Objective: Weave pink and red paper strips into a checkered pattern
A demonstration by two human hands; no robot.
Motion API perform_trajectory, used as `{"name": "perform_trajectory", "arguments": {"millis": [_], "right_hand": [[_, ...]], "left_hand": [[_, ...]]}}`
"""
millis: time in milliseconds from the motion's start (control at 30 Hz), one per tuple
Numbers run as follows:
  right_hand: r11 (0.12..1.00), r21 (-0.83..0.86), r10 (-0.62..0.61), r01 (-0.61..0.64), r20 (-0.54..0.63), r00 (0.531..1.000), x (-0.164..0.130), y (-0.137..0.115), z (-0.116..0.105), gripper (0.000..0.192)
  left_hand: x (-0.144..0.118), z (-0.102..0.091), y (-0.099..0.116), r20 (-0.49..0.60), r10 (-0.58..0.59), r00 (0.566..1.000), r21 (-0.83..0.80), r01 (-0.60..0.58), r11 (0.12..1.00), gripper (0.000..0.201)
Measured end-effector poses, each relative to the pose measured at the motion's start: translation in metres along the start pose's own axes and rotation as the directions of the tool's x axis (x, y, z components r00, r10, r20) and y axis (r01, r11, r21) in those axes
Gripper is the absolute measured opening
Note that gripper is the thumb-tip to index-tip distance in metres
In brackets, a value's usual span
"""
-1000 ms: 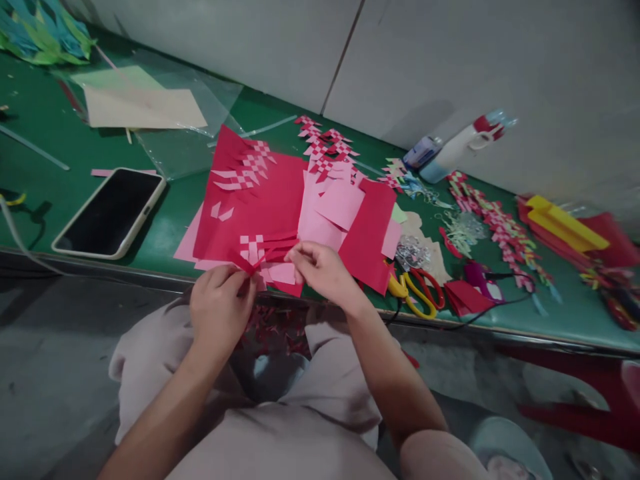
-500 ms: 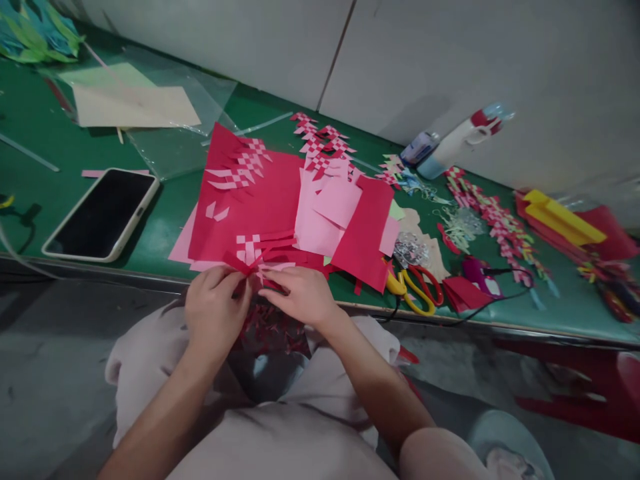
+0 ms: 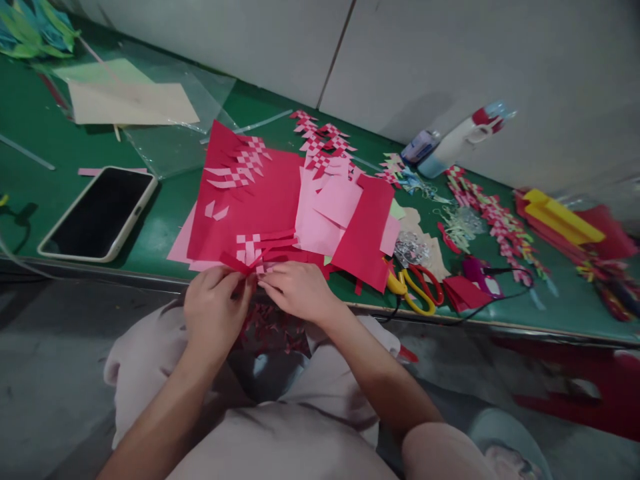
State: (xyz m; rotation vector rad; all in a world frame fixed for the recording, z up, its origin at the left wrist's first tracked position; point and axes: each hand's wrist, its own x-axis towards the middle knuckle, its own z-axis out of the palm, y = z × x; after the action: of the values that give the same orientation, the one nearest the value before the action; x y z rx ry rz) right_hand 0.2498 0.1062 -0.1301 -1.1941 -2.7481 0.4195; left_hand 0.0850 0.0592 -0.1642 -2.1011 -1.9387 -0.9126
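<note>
Red paper strips are pinched in the fingers (image 3: 249, 279) of the left hand (image 3: 215, 313) at the near table (image 3: 165, 227) edge, while the right hand (image 3: 300, 291) closes on a strip beside the small red-and-pink woven patch (image 3: 250, 249). Weaving looks midway; the next pass likely needs one strip lifted and threaded squarely. Scissors (image 3: 415, 288) lie to the right, a phone (image 3: 97, 213) left.

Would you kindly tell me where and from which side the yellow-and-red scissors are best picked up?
Probably by the looped handles of the scissors, coming from the table's near edge. The yellow and red loops lie flat, open and unobstructed towards that edge, while the blade end points away under a pile of paper scraps.
</note>
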Motion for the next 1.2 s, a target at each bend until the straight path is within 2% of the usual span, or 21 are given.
{"name": "perform_trajectory", "arguments": {"millis": [100, 267, 433, 600, 800, 900, 1033, 1200], "right_hand": [[0.995, 0.099, 0.032, -0.028, -0.044, 0.999, 0.004, 0.004, 0.0, 0.029], [0.951, 0.273, 0.184, -0.143, -0.131, 0.974, 0.01, 0.008, -0.001, 0.024], [0.897, 0.395, 0.242, -0.2, -0.06, 0.968, 0.013, 0.012, -0.009, 0.021], [0.866, 0.438, 0.266, -0.242, 0.009, 0.964, 0.016, 0.018, -0.017, 0.023], [0.86, 0.475, 0.183, -0.186, 0.051, 0.982, 0.023, 0.024, -0.023, 0.019], [0.866, 0.474, 0.118, -0.16, 0.117, 0.986, 0.028, 0.026, -0.031, 0.026], [0.901, 0.416, 0.037, -0.123, 0.209, 0.977, 0.039, 0.026, -0.043, 0.025], [0.947, 0.307, 0.014, -0.095, 0.257, 0.966, 0.053, 0.019, -0.052, 0.023]], "left_hand": [[0.0, 0.0, 0.0, 0.005, 0.002, 1.0, 0.006, -0.002, 1.0, 0.021], [-0.002, 0.002, 0.0, 0.015, 0.019, 1.0, 0.046, -0.019, 0.999, 0.019], [-0.007, 0.001, 0.0, 0.052, 0.038, 0.998, 0.007, -0.038, 0.999, 0.018], [-0.005, -0.001, 0.001, 0.066, 0.038, 0.997, -0.026, -0.036, 0.999, 0.017], [0.001, 0.0, 0.009, 0.065, -0.01, 0.998, 0.109, 0.003, 0.994, 0.027], [0.003, 0.001, 0.013, 0.081, -0.038, 0.996, 0.153, 0.025, 0.988, 0.03], [0.001, 0.003, 0.014, 0.084, -0.062, 0.995, 0.151, 0.049, 0.987, 0.028], [-0.001, 0.004, 0.015, 0.084, -0.055, 0.995, 0.175, 0.039, 0.984, 0.028]]}}
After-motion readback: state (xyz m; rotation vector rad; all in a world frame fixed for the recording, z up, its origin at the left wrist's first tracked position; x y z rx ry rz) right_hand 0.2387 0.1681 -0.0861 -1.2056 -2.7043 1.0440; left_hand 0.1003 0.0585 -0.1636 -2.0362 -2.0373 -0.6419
